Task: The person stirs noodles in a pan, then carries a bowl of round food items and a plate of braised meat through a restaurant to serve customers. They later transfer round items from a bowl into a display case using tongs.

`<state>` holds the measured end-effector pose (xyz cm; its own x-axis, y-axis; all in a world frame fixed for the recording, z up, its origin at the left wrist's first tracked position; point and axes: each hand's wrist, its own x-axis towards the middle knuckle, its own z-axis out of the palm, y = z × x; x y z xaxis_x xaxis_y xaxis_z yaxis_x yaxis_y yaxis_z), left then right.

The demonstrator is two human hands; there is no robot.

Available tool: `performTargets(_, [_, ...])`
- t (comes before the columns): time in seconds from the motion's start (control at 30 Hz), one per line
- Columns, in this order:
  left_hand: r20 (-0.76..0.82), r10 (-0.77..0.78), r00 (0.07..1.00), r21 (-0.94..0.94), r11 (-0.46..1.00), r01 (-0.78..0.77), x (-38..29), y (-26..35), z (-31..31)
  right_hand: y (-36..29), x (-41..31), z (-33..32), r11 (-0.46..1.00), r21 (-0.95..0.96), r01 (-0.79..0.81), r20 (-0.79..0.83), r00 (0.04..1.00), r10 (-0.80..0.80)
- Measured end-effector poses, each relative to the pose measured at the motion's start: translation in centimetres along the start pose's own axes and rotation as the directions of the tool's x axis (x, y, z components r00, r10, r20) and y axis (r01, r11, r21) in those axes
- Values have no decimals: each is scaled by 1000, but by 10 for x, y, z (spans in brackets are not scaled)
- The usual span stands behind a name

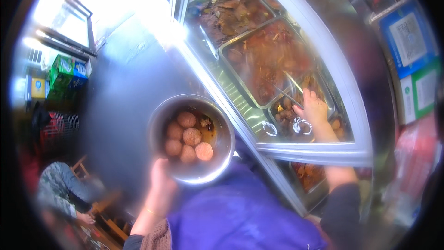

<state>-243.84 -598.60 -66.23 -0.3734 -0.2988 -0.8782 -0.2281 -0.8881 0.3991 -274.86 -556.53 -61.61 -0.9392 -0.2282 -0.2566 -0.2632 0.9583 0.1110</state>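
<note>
My left hand (162, 180) grips the near-left side of a round, deep stainless steel bowl (227, 139). Several brown meatballs (191, 136) lie in it with a little oily brown sauce. My right hand (315, 109) is inside a glass-fronted display case, seen through its pane, and is closed on metal tongs (294, 82). The tongs' two arms point up and left, apart from each other, over the border between a large steel tray of reddish stewed food (277, 55) and a smaller tray of brown pieces (286, 111). Glare and blur hide whether their tips touch food.
A white metal frame (225, 107) edges the case between my hands. Farther back stands a tray of sliced dark meat (236, 7). Boxes (64, 73) and a seated person's leg (74, 180) are at left. Signs with printed codes (409, 38) and red plastic bags (412, 159) are at right.
</note>
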Motion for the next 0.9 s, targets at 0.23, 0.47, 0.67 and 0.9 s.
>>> performTargets(0.23, [-22,-64,998,-134,989,61,-33,-40,16,-17,55,11,978,-137,157,-139,974,-176])
performTargets(0.47, [-123,-46,991,-145,989,27,-58,-62,40,-25,96,28,973,-67,221,-106,968,-227])
performTargets(0.67, [-104,-98,990,-181,980,78,-67,-55,56,-17,90,24,985,39,166,-82,983,-162])
performTargets(0.9, [-133,-33,991,-42,999,27,-46,-47,35,-8,86,41,832,521,194,1,974,-227])
